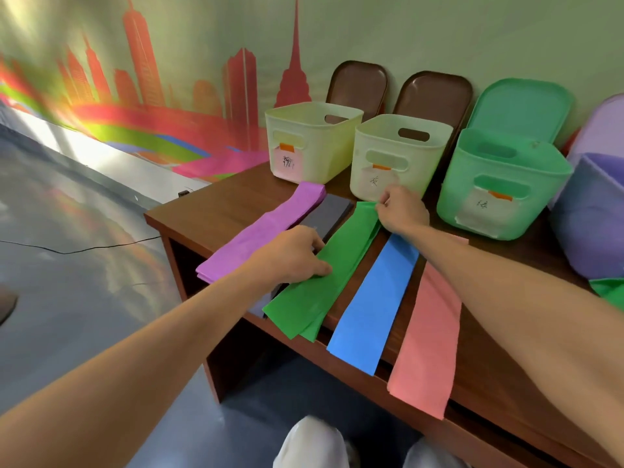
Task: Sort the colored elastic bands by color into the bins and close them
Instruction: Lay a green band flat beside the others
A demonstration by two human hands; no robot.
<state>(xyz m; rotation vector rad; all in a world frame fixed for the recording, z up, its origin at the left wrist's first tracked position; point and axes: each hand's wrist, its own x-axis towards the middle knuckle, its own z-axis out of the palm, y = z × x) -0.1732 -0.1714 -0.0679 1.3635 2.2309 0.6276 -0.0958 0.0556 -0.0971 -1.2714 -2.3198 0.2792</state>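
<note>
**Green band held at both ends on table**

The green band is laid lengthwise on the wooden table, its near end hanging over the front edge. Its far end is pinched by the right hand, just in front of the right-hand pale yellow bin. The left hand is placed on the band's left edge at mid-length, thumb on the green. Whether the band is actually pinched there cannot be told.

Left of it a dark grey band and a purple band are laid. To the right a blue band and a pink band are laid, both draped over the edge.

Along the wall a second pale yellow bin, a green bin with its lid raised, and a purple bin are lined up. All bins are seen open. Two brown lids are leaned against the wall behind the yellow bins.
</note>
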